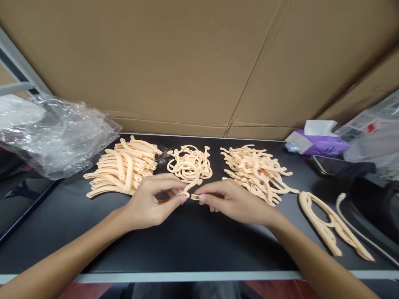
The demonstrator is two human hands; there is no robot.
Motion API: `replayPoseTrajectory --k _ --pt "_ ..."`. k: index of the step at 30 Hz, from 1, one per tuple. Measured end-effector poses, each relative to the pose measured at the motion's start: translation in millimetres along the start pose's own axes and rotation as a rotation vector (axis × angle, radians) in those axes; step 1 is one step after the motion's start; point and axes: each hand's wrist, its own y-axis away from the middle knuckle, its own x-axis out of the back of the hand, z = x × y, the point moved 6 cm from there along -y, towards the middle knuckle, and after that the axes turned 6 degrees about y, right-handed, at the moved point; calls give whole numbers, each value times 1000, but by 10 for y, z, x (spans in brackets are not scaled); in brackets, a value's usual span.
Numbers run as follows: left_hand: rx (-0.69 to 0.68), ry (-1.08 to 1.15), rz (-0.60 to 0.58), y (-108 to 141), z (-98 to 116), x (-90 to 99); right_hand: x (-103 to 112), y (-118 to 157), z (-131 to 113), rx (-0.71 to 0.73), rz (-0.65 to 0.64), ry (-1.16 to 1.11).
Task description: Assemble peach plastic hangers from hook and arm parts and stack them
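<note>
My left hand (158,201) is closed in a pinch on a cream plastic hanger hook (197,176), whose curve rises above the fingertips. Something cream also shows under those fingers, but most of it is hidden. Between the thumb and fingers of my right hand (232,201) is a cream hanger part (195,197); only its short slotted end sticks out, just right of the hook's base. A small gap separates the two pieces. Behind my hands lies a pile of loose hooks (187,160).
Stacked hanger arms (124,164) lie left, and a heap of curved hanger pieces (255,170) lies right. A folded hanger (330,220) rests near a pale cable (355,228). Clear plastic bags (59,133), a purple tissue pack (318,141) and a phone (330,165) edge the black table (199,249).
</note>
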Motion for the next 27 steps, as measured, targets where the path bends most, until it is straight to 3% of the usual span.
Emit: replayPoseTrajectory --k 7,11,21,27 --pt "-148 -97 -90 57 94 -106 35 115 18 -84 -42 -59" --pt "-214 -50 -65 61 138 -140 47 131 0 -59 -77 -50" --pt "-254 -84 -1 79 164 -131 57 105 30 -7 -170 -83" --pt "-259 -57 7 55 204 -150 20 81 35 27 -155 -71"
